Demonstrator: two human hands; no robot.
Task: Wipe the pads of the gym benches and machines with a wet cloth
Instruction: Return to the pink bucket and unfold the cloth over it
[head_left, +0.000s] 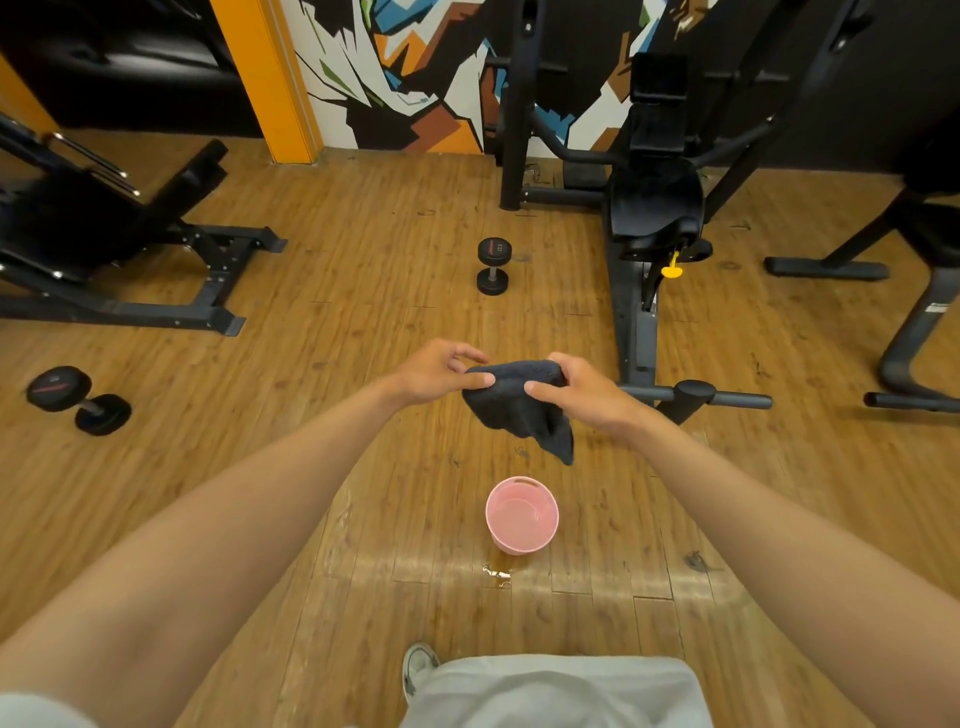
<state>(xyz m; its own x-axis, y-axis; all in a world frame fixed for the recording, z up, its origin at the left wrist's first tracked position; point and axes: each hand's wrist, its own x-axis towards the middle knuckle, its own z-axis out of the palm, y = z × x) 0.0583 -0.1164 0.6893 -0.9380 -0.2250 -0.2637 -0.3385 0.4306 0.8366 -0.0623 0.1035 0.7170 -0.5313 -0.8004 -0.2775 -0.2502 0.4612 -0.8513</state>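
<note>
The dark grey terry cloth (519, 408) is held in the air above the wooden plank floor (363, 291), in front of the person and just beyond the round pink plastic bucket (521, 515). Its upper edge is pinched at the left end between thumb and fingers of the left hand (441, 371), and at the right end it is gripped by the curled fingers of the right hand (576, 389); the rest hangs loosely downward. The bucket stands upright on the floor and contains clear water. A small puddle (497, 576) lies on the floor just beside the bucket. The black padded machine seat (655, 200) is located beyond the right hand, well apart from the cloth. A black adjustable bench (104, 218) stands at the far left. Two black dumbbells (494, 266) (78, 399) rest on the floor.
</note>
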